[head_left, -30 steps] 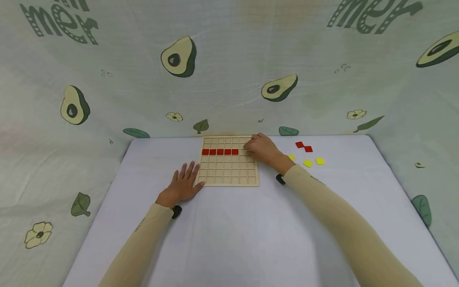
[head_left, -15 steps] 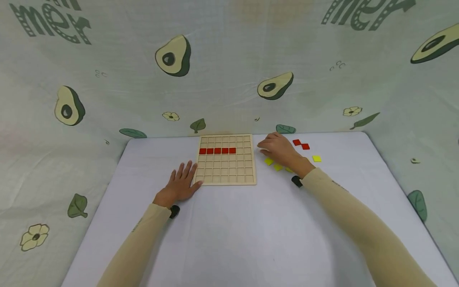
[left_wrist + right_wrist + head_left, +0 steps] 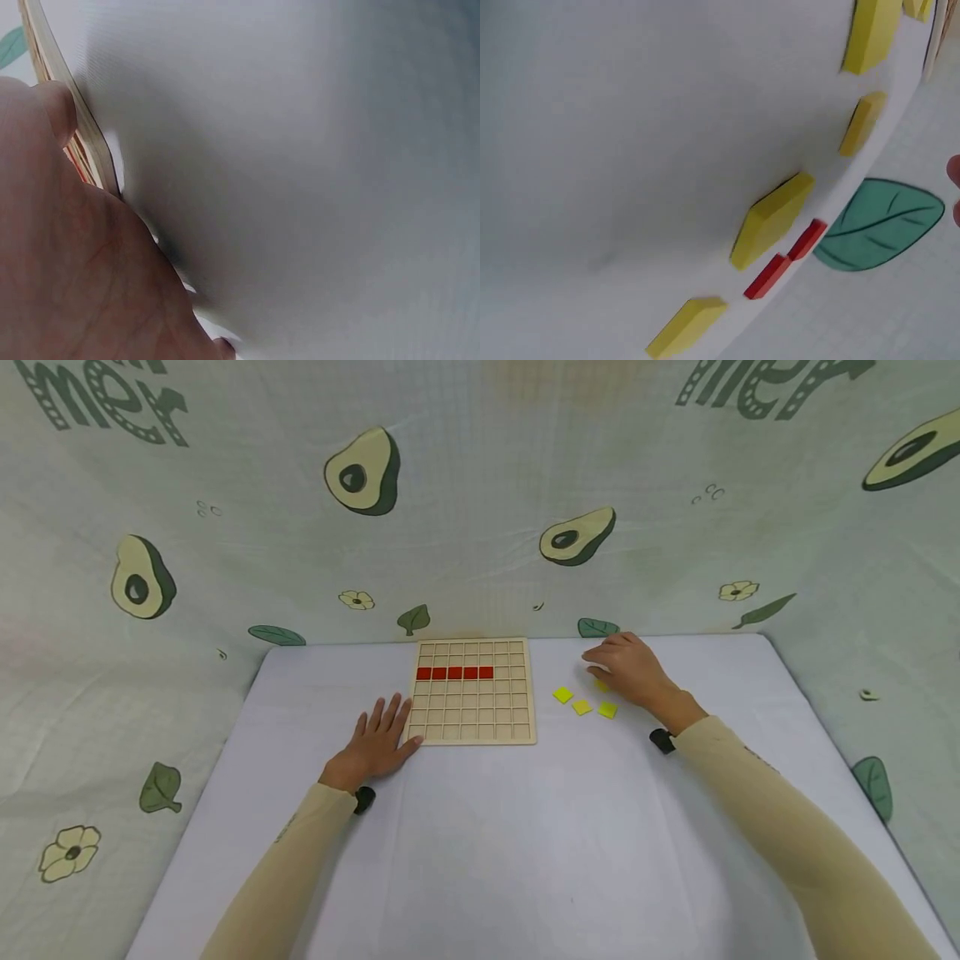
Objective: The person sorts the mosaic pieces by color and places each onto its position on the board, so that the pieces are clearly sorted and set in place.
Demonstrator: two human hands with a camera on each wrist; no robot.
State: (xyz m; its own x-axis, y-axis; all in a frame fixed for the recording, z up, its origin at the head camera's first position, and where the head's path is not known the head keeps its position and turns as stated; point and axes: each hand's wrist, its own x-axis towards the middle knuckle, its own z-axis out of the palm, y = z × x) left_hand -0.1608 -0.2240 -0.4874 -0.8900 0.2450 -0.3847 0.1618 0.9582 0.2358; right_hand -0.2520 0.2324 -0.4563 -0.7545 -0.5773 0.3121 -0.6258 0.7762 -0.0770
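A pale wooden grid board [image 3: 472, 710] lies flat at the back of the table, with a row of several red square tiles [image 3: 455, 673] in its cells. My left hand [image 3: 373, 745] rests with spread fingers at the board's left edge, its thumb on the front corner. To the right of the board, my right hand [image 3: 633, 672] hovers over loose tiles, fingers loosely bent and nothing visible in them. Several yellow tiles [image 3: 582, 707] lie near and below it. Two loose red tiles [image 3: 766, 277] appear in the right wrist view; the right hand hides them in the head view.
A white cloth-covered table [image 3: 495, 843] spreads around the board. Behind it rises a pale fabric backdrop [image 3: 465, 543] printed with avocados and leaves. Another yellow tile [image 3: 686, 327] lies apart from the others in the right wrist view.
My right hand has moved right, from the board's right side to above the loose tiles. My left hand stays at the board's edge. The row of red tiles looks the same.
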